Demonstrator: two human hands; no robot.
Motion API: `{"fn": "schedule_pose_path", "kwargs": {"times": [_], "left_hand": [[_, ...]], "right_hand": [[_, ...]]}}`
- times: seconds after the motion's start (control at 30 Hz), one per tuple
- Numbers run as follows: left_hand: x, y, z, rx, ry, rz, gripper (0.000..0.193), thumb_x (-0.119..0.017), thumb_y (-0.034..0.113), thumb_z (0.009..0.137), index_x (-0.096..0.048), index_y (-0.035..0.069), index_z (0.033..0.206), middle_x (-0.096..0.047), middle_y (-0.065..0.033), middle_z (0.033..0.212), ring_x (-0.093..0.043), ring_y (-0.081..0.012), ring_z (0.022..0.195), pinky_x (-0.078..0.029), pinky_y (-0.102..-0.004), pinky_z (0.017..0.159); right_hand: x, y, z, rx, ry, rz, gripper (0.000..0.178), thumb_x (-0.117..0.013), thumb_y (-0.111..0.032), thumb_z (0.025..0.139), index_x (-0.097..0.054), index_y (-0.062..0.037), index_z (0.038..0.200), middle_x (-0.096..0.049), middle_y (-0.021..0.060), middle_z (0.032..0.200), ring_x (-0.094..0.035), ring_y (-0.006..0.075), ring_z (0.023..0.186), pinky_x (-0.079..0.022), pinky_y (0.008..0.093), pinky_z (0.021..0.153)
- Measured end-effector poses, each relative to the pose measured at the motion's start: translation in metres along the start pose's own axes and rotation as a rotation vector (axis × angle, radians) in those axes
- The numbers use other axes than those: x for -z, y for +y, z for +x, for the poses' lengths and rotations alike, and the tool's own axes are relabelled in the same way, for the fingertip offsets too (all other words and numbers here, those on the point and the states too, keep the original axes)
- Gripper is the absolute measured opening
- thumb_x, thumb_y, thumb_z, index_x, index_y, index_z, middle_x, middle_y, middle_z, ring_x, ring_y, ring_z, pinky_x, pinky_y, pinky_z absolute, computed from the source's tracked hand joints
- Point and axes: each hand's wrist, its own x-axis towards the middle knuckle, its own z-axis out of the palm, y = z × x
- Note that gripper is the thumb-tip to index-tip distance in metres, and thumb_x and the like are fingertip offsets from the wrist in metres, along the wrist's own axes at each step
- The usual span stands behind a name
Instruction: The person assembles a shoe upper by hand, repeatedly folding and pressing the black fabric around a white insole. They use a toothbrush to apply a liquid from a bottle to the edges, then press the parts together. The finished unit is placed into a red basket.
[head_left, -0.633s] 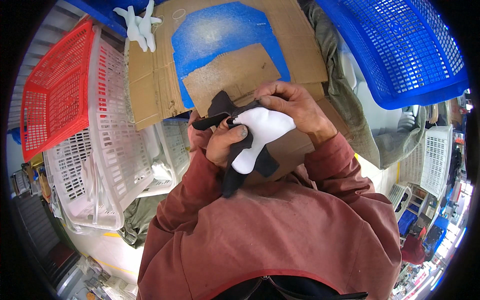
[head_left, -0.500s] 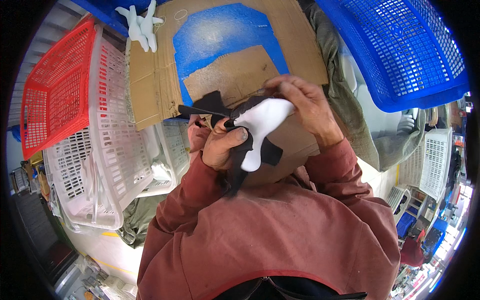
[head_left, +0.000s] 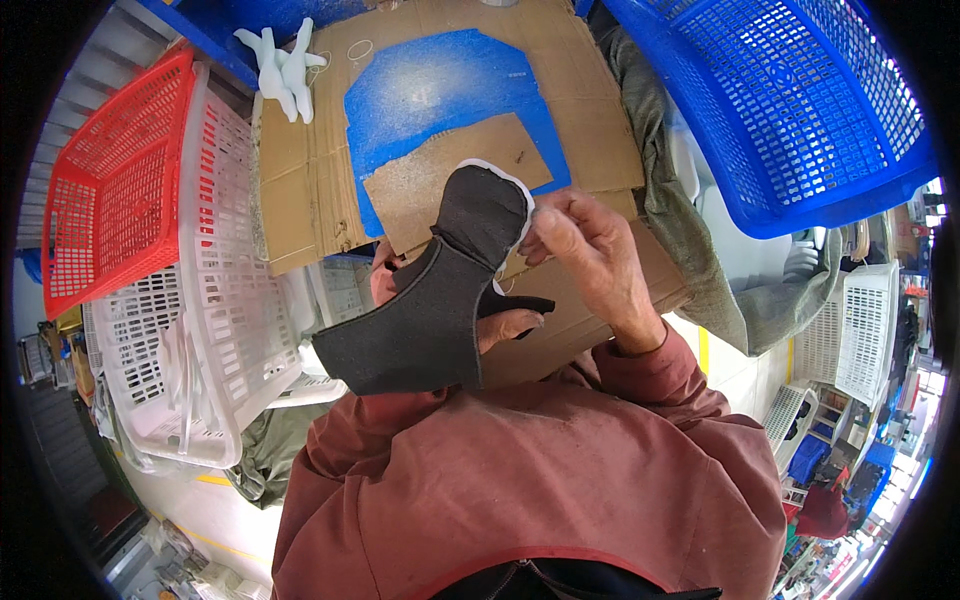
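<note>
A flat dark grey fabric piece with a white edge is held up in front of me, spread wide, its rounded tip pointing away. My left hand is mostly hidden behind it, with fingers showing at its right side and gripping it. My right hand pinches the white rim near the rounded tip. Both hands hover over a sheet of brown cardboard with a blue sprayed patch.
A red basket and a white slotted basket stand at my left. A large blue basket sits at the upper right over olive cloth. Two white moulded shapes lie at the cardboard's far left corner.
The piece was bunched with its white side showing between both hands. Now it is turned and spread flat, dark side toward me, and my right hand has shifted to its tip.
</note>
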Motion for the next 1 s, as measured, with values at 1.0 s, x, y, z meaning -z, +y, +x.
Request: {"fn": "schedule_pose_path", "kwargs": {"times": [1.0], "left_hand": [[-0.007,-0.019,-0.008,0.252,-0.038,-0.512,0.050,-0.072,0.032,0.089,-0.060,0.001,0.127,-0.061,-0.0015,0.105,-0.055,-0.0129,0.094,-0.045,-0.0276,0.087]], "right_hand": [[0.009,0.004,0.002,-0.045,0.004,0.044,0.015,-0.062,-0.013,0.100,-0.067,-0.0002,0.105,-0.067,0.0037,0.089,-0.065,0.0114,0.082,-0.053,0.0273,0.076]]}}
